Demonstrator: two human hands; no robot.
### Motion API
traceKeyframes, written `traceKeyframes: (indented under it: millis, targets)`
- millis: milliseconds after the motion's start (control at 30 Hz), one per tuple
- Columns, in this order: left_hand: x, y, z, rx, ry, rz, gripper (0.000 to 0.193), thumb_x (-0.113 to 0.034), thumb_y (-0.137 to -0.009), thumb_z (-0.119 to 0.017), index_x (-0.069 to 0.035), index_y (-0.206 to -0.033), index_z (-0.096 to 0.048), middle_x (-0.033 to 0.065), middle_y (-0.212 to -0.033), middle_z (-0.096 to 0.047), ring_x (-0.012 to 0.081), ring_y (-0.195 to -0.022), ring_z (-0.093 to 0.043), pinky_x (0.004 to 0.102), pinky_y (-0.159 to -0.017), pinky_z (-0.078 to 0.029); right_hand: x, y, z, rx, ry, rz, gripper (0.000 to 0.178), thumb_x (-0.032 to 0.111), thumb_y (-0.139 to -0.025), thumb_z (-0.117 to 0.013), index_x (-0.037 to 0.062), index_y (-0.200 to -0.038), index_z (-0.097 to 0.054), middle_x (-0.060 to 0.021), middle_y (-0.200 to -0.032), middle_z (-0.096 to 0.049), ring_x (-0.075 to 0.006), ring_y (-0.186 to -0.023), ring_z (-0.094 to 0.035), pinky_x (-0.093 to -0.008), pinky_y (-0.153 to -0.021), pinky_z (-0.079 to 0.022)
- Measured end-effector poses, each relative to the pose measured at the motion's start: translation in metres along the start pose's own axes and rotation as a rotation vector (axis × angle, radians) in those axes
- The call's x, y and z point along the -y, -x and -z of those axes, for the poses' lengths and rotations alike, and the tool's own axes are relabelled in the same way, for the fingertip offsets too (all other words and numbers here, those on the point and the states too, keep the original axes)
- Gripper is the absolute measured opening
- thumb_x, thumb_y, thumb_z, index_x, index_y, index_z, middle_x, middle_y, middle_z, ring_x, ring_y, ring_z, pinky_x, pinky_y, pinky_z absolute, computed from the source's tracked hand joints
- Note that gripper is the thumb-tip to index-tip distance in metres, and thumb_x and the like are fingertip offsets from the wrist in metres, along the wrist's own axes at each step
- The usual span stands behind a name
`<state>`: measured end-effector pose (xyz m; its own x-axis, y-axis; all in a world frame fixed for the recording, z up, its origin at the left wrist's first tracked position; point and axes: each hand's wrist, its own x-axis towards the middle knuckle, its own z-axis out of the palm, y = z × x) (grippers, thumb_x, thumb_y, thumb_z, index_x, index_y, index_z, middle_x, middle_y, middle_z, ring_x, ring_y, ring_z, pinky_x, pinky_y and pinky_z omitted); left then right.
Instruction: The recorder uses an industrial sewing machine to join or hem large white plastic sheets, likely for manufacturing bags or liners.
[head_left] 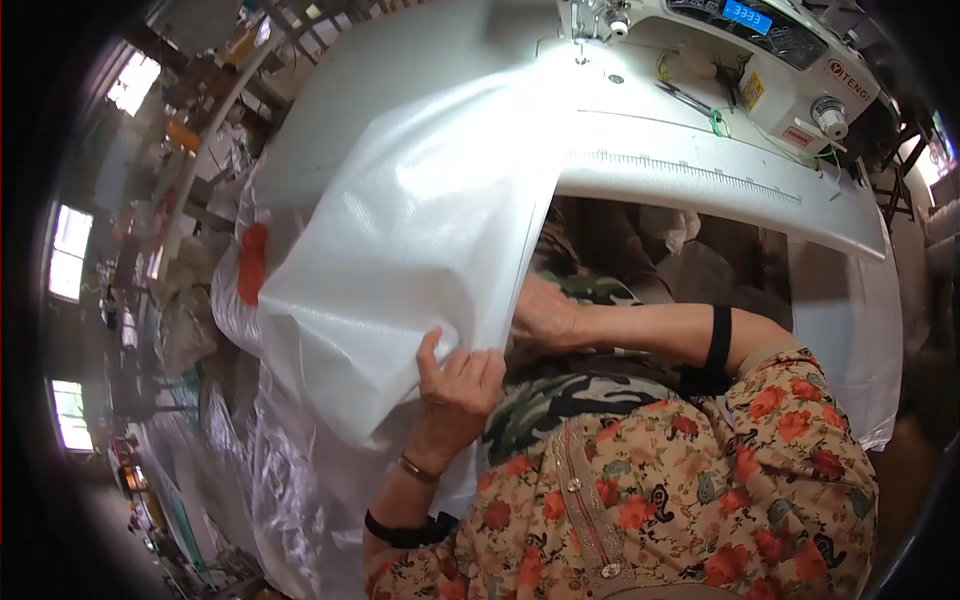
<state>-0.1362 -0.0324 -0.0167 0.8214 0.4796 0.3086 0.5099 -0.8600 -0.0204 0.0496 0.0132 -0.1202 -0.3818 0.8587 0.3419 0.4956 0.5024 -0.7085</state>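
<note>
A large sheet of white, glossy woven plastic [400, 220] drapes from the sewing machine bed down toward my lap. My left hand [462, 388] pinches its lower right part, index finger raised and the other fingers curled over the material. Just beyond it, my right hand [548, 312] is at the sheet's right edge; its fingers are hidden behind the sheet. At the top stands a white sewing machine [720, 60], its needle and presser foot [583, 55] above the bed, near the sheet's bright far end.
A ruler strip [690, 170] runs along the front of the white table. Tweezers [690, 100] and green thread [718, 124] lie beside the machine. Clear plastic [285, 490] hangs at the left, near a red object [252, 265]. White material [850, 330] hangs at the right.
</note>
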Motion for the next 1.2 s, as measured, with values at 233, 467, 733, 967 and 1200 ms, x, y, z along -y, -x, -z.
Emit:
traceKeyframes:
  millis: [233, 467, 733, 967, 1200]
  targets:
    - [-0.035, -0.008, 0.014, -0.030, 0.100, 0.025, 0.019, -0.003, -0.079, -0.055, -0.001, -0.097, -0.059, 0.0052, -0.072, -0.052, 0.0209, -0.070, -0.057, 0.0449, -0.089, -0.037, 0.066, -0.020, -0.038, 0.071, -0.207, 0.181, 0.034, 0.019, -0.079, -0.064, 0.0056, -0.111, -0.064, -0.0197, -0.107, -0.063, -0.0394, -0.096, -0.060, -0.0465, -0.081, -0.050]
    - [-0.034, -0.002, -0.018, -0.081, 0.088, 0.063, 0.021, 0.001, -0.075, -0.055, -0.003, -0.095, -0.058, 0.0064, -0.070, -0.050, 0.0232, -0.071, -0.056, 0.0448, -0.088, -0.037, 0.022, -0.002, -0.011, -0.204, -0.110, 0.495, 0.033, 0.019, -0.079, -0.064, 0.0055, -0.109, -0.064, -0.0198, -0.106, -0.064, -0.0376, -0.096, -0.061, -0.0471, -0.081, -0.050]
    - [-0.033, 0.008, -0.048, -0.255, 0.375, 0.446, 0.009, -0.003, -0.078, -0.060, -0.003, -0.087, -0.063, 0.0104, -0.075, -0.058, 0.0291, -0.068, -0.057, 0.0372, -0.067, -0.044, 0.047, 0.000, 0.130, 0.251, 0.469, 0.324, 0.008, 0.015, -0.085, -0.064, 0.0105, -0.088, -0.058, -0.0065, -0.086, -0.059, -0.0246, -0.089, -0.058, -0.0395, -0.085, -0.045]
    - [-0.037, 0.014, -0.045, -0.225, 1.223, 1.019, 0.020, -0.003, -0.094, -0.053, 0.002, -0.112, -0.059, 0.0012, -0.085, -0.061, 0.0018, -0.059, -0.050, 0.0190, -0.052, -0.043, 0.028, -0.024, 0.101, 0.288, 0.346, 0.333, 0.009, 0.012, -0.087, -0.062, 0.0079, -0.090, -0.055, -0.0055, -0.083, -0.058, -0.0245, -0.093, -0.056, -0.0415, -0.096, -0.038]
    - [-0.035, 0.010, -0.048, -0.490, 0.972, 0.697, 0.020, -0.002, -0.089, -0.057, -0.001, -0.108, -0.060, 0.0072, -0.081, -0.061, 0.0111, -0.059, -0.055, 0.0255, -0.056, -0.043, 0.034, -0.018, 0.097, 0.339, 0.441, 0.284, 0.015, 0.018, -0.087, -0.064, 0.0067, -0.090, -0.054, -0.0083, -0.089, -0.056, -0.0263, -0.094, -0.054, -0.0422, -0.097, -0.038]
